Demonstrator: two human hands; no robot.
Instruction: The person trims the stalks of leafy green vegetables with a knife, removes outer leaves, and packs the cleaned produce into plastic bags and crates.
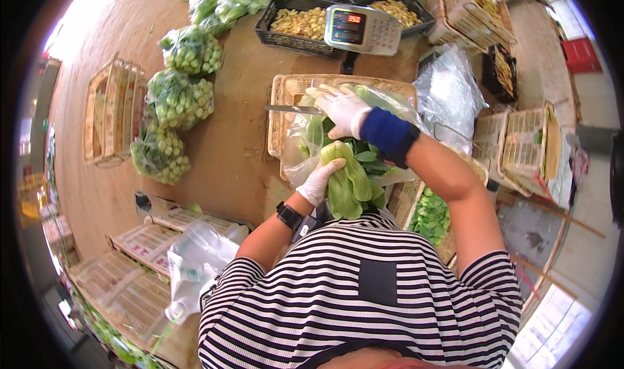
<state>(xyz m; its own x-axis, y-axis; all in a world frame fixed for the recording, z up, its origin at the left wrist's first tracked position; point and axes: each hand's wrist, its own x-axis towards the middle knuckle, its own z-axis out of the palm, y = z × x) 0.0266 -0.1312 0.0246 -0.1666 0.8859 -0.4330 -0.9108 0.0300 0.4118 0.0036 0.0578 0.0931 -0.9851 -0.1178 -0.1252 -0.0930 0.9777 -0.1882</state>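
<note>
My left hand (pixel 319 180), in a white glove, grips a green bok choy head (pixel 347 183) close to my chest. Above it my right hand (pixel 341 109), also gloved, reaches over the clear plastic bag (pixel 298 152), which holds leafy greens. A knife blade (pixel 295 109) points left from beside my right fingers; whether they hold its handle is hidden. Bag and greens rest in a cream plastic crate (pixel 276 125). Behind the crate stands a digital scale display (pixel 363 29) with lit red digits.
Several bagged bok choy bundles (pixel 180 98) line the left. Black crates (pixel 292 44) of small yellowish produce stand beyond the scale. Crumpled plastic bags (pixel 448 91) lie right of the crate. Cream crates (pixel 524 140) stand farther right, others (pixel 85 110) at far left. Loose greens (pixel 430 218) lie near my right elbow.
</note>
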